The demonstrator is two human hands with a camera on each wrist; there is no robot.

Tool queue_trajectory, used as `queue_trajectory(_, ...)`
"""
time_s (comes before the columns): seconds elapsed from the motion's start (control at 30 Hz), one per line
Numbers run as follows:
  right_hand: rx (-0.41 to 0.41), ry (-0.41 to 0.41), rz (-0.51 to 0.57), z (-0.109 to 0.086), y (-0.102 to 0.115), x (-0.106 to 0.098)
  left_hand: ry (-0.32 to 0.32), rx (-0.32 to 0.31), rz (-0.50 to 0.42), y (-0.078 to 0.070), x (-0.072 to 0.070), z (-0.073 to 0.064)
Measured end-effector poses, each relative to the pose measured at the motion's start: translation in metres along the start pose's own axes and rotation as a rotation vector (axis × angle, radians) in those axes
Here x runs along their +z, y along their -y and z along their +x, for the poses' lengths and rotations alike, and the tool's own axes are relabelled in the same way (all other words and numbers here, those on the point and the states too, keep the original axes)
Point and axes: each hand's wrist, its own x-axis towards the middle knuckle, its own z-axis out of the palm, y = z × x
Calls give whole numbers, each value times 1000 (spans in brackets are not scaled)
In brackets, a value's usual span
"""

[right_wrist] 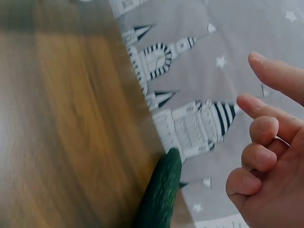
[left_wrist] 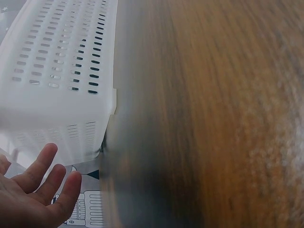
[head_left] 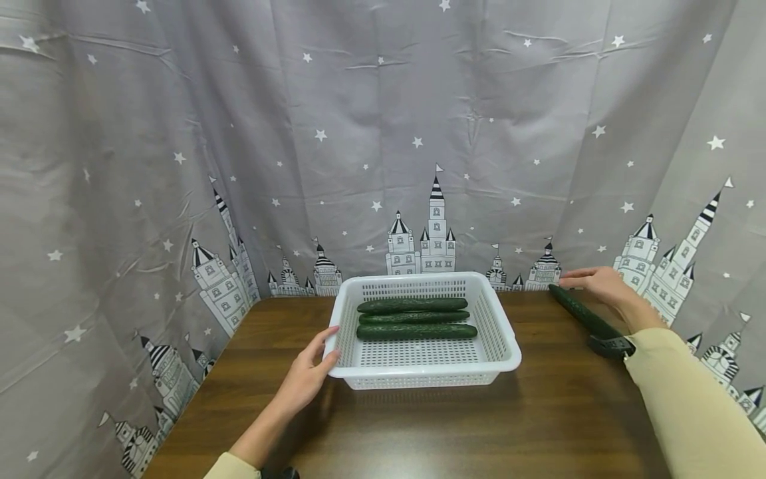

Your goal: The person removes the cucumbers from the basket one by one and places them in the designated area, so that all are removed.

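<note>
A white slotted plastic basket (head_left: 425, 370) stands on the table, also seen from its side in the left wrist view. Three dark green cucumbers (head_left: 417, 332) lie side by side in it. My left hand (head_left: 308, 372) is at the basket's left side, thumb and forefinger at the rim, the other fingers loosely spread outside the wall. One more cucumber (head_left: 583, 311) lies slantwise on the table at the right. Above its far end is my right hand (head_left: 601, 287), holding nothing. In the right wrist view its thumb and forefinger stretch out beside the cucumber tip (right_wrist: 161, 190), the other fingers bent.
The brown wooden table (head_left: 431, 432) ends at the back against a grey curtain (head_left: 383, 133) printed with stars and castles. The curtain also runs along the left and right sides. A black wrist strap (head_left: 612, 346) is on the right arm, overlapping the loose cucumber's near end in the head view.
</note>
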Motion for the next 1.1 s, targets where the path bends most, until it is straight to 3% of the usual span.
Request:
queue_trajectory(0.13, -59, 8, -49, 10, 15, 4, 0, 1, -1, -1, 0, 2)
queue_trajectory(0.33, -45, 111, 165, 22, 39, 12, -2, 15, -14, -2, 0, 3)
queue_trajectory(0.5, -86, 170, 240, 30, 60, 23, -3, 16, -20, -2, 0, 4)
queue_trajectory(1.1, -107, 287, 307, 56, 105, 76, 3, 3, -21, 2, 1, 1)
